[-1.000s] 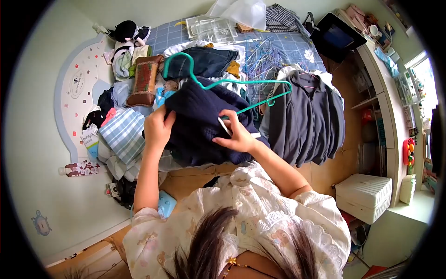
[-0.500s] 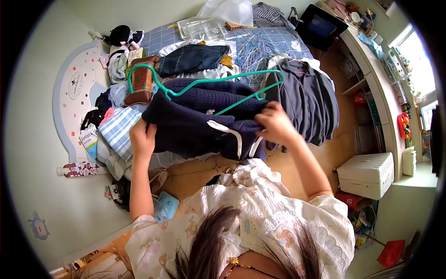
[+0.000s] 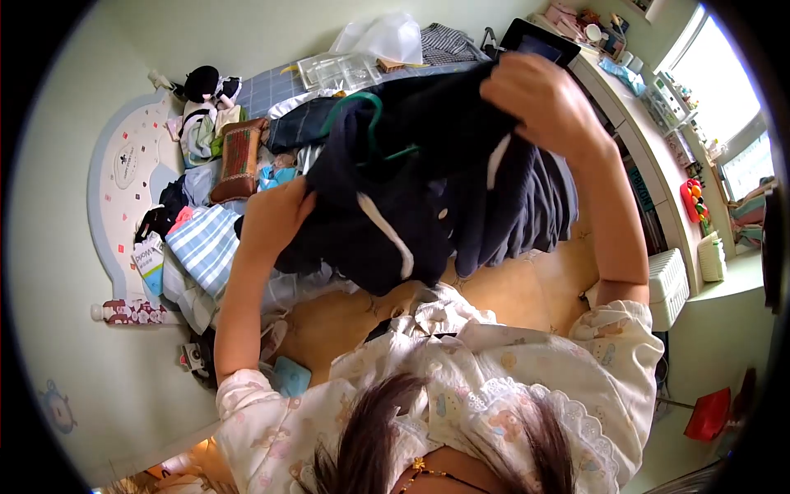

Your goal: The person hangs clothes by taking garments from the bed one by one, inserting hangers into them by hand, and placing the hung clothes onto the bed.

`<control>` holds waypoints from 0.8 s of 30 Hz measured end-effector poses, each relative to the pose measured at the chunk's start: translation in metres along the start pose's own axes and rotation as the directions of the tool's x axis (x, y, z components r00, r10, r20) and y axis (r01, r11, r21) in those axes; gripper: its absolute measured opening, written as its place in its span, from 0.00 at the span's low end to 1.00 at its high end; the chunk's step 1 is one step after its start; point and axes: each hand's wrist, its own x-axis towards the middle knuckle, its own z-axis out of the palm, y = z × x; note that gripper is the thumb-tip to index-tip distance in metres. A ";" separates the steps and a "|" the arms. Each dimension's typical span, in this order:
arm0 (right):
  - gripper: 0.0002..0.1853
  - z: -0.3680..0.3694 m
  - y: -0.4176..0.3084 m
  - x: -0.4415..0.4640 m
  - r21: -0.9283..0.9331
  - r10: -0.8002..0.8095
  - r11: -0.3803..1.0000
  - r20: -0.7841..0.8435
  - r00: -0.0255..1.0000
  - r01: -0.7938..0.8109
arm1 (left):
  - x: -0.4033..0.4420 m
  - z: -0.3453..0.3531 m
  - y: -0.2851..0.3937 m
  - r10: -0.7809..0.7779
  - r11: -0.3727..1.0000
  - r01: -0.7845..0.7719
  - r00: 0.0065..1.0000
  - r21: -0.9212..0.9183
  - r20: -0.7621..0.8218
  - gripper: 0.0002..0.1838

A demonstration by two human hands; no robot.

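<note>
A navy cardigan [image 3: 387,214] with white trim and a pale button is stretched up between my hands over the bed. My left hand [image 3: 276,218] is closed on its left shoulder side, near the collar. Raised higher, my right hand [image 3: 539,103] pinches the opposite edge of the cardigan; its fingertips are partly hidden by the cloth. A green hanger [image 3: 370,99] sits inside the collar, its hook showing at the upper left and most of its bar covered. Behind and below the cardigan on the right, a dark grey garment [image 3: 527,206] lies partly hidden.
Folded clothes, including a blue plaid cloth [image 3: 210,243], and a brown woven bag [image 3: 240,160] are on the bed's left. Clear plastic trays [image 3: 339,72] lie at the back. A long desk [image 3: 658,148] runs along the right; a white box [image 3: 668,288] stands below it.
My right hand has moved up and right, lifting that side of the cardigan. The cloth now covers most of the hanger. My left hand has shifted slightly up and right, still gripping.
</note>
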 end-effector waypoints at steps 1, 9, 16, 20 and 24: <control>0.20 -0.015 -0.002 0.011 0.033 0.036 0.999 0.005 0.999 -0.036 | 0.009 -0.001 0.008 -0.011 1.000 0.011 1.000 0.002 0.004 0.09; 0.49 -0.065 -0.014 0.013 0.318 0.375 0.873 0.049 0.926 -0.370 | 0.041 -0.037 0.013 -0.202 0.822 -0.111 0.861 -0.559 -0.467 0.10; 0.31 -0.036 -0.016 -0.012 0.197 0.551 0.799 0.140 0.822 -0.569 | 0.060 -0.082 0.022 0.077 0.933 -0.207 0.913 -0.294 -0.400 0.09; 0.30 0.000 -0.010 -0.030 0.304 0.553 0.763 0.149 0.820 -0.570 | 0.081 -0.088 0.008 0.189 0.917 -0.325 0.864 -0.230 -0.468 0.13; 0.29 0.023 -0.005 -0.047 0.156 0.565 0.777 0.253 0.785 -0.610 | 0.079 -0.124 0.005 -0.092 0.946 -0.065 0.885 -0.317 -0.457 0.13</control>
